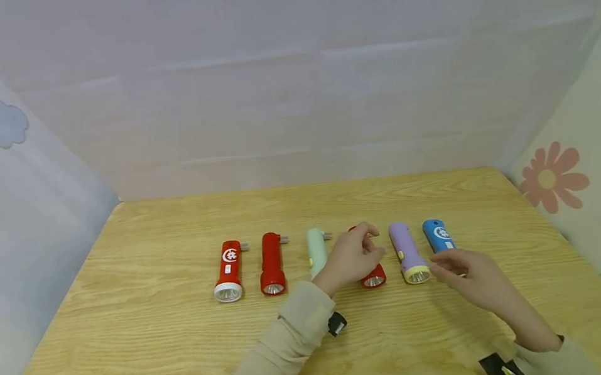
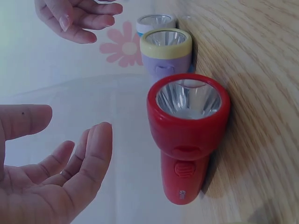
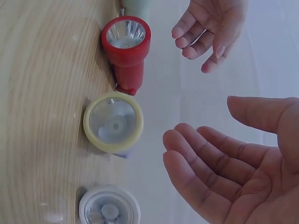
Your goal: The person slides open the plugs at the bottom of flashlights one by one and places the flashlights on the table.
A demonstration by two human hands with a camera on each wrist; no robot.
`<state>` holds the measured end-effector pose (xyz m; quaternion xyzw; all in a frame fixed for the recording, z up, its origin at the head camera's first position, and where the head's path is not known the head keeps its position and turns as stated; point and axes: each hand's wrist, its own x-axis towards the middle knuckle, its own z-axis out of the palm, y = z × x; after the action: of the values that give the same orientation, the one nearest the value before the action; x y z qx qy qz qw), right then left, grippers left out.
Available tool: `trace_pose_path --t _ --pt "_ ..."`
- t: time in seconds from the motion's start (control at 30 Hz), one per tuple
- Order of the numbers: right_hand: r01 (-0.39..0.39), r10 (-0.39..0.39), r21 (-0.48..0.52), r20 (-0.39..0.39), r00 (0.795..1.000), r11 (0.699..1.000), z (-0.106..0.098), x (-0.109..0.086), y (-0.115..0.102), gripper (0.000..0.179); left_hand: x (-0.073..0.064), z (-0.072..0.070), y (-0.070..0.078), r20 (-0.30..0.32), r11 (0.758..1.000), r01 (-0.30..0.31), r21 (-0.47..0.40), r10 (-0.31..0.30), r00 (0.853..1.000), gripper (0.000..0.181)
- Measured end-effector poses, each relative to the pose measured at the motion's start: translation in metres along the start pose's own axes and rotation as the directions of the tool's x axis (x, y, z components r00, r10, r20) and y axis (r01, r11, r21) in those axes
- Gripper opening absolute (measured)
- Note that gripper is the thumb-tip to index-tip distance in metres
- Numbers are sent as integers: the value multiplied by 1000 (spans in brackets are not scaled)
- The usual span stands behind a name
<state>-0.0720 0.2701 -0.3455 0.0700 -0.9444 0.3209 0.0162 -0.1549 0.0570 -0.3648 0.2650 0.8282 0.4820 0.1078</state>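
Several flashlights lie side by side across the table. My left hand (image 1: pixel 351 257), fingers relaxed and holding nothing, hovers above a red flashlight (image 2: pixel 184 135), partly hiding it in the head view. My right hand (image 1: pixel 475 278) is also empty, its fingers loosely bent. It hangs in front of the blue flashlight (image 1: pixel 436 233) and covers that one's lens end in the head view. Between the two hands lies the purple flashlight (image 1: pixel 407 249) with a yellow rim. A pale green flashlight (image 1: pixel 317 248) lies left of my left hand, partly behind the wrist.
Farther left lie a plain red flashlight (image 1: pixel 271 261) and a red flashlight with a white rim (image 1: pixel 231 266). Metal prongs stick out at the side of some of them. The wooden table (image 1: pixel 158 358) meets a pale cloth backdrop (image 1: pixel 291 119) behind and at both sides.
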Motion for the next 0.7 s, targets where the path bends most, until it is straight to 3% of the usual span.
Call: trace_pose_path --t 0.13,0.3,0.43,0.7 --pt "-24 23 41 30 999 999 -3 -2 4 29 1 2 4 17 1000 -5 6 5 1000 30" --pt "-85 72 100 125 990 991 -7 -2 11 36 7 6 6 23 1000 10 0 -10 1000 34" --pt "-155 132 111 190 973 982 -9 0 15 45 15 10 7 52 997 76 -30 -75 996 38" --pt "-183 151 123 231 961 975 -8 8 23 51 36 17 4 73 987 153 -41 -150 986 47"
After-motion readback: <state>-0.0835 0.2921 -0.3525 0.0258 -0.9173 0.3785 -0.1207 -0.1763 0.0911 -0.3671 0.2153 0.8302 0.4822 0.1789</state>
